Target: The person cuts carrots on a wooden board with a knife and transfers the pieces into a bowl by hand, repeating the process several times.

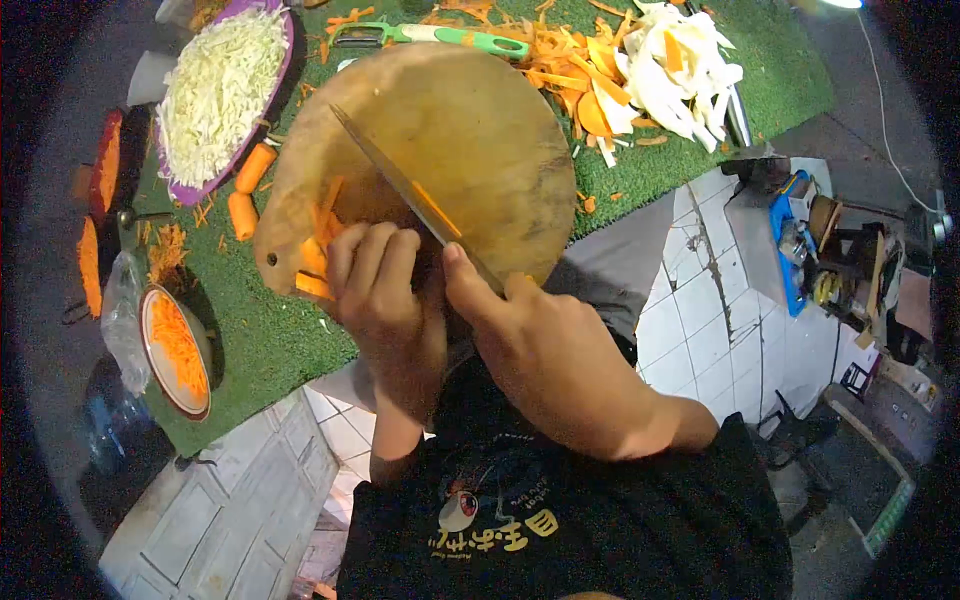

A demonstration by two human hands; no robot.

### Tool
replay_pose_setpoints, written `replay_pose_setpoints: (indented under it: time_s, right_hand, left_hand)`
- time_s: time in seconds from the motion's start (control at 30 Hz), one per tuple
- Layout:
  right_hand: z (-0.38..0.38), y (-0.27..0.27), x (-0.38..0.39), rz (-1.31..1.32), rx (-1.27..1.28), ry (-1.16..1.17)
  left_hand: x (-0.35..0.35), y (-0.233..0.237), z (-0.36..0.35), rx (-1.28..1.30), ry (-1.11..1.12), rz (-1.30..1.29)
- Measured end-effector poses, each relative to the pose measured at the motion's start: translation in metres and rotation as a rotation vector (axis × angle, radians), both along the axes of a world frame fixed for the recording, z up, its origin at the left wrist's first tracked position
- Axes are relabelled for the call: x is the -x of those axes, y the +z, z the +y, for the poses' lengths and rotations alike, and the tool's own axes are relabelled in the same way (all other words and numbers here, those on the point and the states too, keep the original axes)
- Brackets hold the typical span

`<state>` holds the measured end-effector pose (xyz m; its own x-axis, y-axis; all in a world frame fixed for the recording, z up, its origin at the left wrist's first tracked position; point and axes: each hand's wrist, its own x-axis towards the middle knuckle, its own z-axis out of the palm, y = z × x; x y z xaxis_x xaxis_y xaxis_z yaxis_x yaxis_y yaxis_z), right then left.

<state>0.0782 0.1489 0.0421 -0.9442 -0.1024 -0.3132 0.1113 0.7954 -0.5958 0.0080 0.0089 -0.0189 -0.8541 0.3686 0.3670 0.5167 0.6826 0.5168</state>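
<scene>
Fuzzy green turf mat (pixel 270 340) carries a round, worn wooden cutting board (pixel 470 130). A long steel knife (pixel 385 165) slants across it, its handle clenched in the right hand (pixel 550 350). The left hand (pixel 385 300), fingers curled, pins thin, flat orange carrot slices (pixel 318 250) at the board's near edge.

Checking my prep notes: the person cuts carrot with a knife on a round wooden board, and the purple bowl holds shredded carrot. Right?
Not quite: in the head view the purple bowl holds shredded white cabbage, not carrot. The rest stands: knife in the right hand, carrot on the round wooden board.
</scene>
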Motion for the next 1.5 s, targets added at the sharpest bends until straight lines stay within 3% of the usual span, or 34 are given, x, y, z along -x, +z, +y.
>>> replay_pose_setpoints:
  time_s: [0.07,0.17,0.67,1.1,1.27,1.5]
  right_hand:
    - [0.002,0.000,0.005,0.031,0.151,-0.049]
    - [0.002,-0.006,-0.001,0.107,0.171,-0.051]
    - [0.010,0.001,-0.011,0.033,0.141,-0.011]
    - [-0.001,0.002,0.015,-0.028,0.097,-0.023]
    - [0.004,-0.008,0.011,0.094,0.245,-0.073]
    - [0.011,-0.004,-0.002,0.017,0.243,-0.054]
  left_hand:
    - [0.000,-0.001,-0.001,0.005,-0.004,-0.008]
    - [0.000,0.002,-0.002,-0.006,-0.018,-0.006]
    - [-0.002,0.002,0.003,-0.016,0.059,-0.025]
    - [0.001,-0.003,-0.007,-0.079,-0.025,-0.055]
    - [0.001,-0.002,-0.007,-0.082,-0.053,-0.035]
    - [-0.003,0.004,0.003,-0.082,0.032,-0.091]
